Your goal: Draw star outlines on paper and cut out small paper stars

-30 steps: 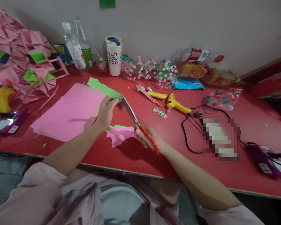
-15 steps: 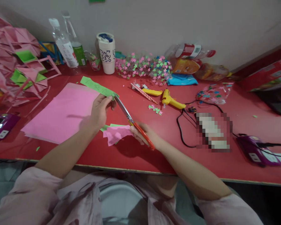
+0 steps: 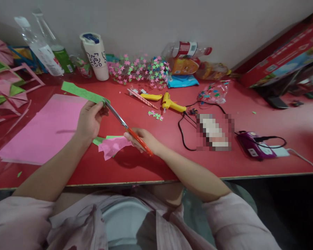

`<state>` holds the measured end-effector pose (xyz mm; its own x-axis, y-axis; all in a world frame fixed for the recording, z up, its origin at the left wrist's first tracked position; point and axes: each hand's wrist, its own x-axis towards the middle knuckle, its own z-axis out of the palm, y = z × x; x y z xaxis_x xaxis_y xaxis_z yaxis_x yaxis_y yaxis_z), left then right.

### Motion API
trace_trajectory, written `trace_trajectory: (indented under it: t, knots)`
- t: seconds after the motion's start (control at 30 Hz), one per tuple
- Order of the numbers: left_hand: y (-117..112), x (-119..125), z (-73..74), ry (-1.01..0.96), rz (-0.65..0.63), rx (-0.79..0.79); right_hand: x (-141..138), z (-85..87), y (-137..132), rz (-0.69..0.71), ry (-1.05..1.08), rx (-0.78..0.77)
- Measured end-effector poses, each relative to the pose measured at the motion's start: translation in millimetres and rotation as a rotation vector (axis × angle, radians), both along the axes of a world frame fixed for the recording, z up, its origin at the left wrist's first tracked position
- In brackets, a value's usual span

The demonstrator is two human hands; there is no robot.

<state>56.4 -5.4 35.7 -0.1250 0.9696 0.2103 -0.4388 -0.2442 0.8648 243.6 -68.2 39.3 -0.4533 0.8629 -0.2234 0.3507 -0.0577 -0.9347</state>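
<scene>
My left hand (image 3: 88,119) pinches the near end of a long green paper strip (image 3: 79,92), held above the red table (image 3: 224,163). My right hand (image 3: 143,138) is closed round the orange handles of a pair of scissors (image 3: 126,127). The blades point up and left and meet the strip right at my left fingers. Below the hands lie a crumpled pink paper piece (image 3: 112,146) and green offcuts (image 3: 100,140).
A pink paper stack (image 3: 39,130) lies at the left. At the back stand bottles (image 3: 45,52), a white cup (image 3: 96,55) and a pile of paper stars (image 3: 138,69). A yellow glue gun (image 3: 172,104), black cable and purple power strip (image 3: 253,147) are on the right.
The view has swung to the right, so everything sits further left in frame. My hands keep the same grip, scissors still at the green strip.
</scene>
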Motion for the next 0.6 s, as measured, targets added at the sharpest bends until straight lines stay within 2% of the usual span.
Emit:
trace_trajectory:
  t: [0.23,0.47,0.6]
  knots:
    - [0,7,12.5,0.058,0.030,-0.103,-3,1.7,-1,-0.056,-0.006,0.012]
    - [-4,5,-1.2,0.037,0.023,-0.056,-1,-0.4,1,-0.036,-0.009,-0.005]
    - [-6,2,-2.0,0.055,0.034,0.022,0,0.8,-1,-0.031,-0.015,-0.013]
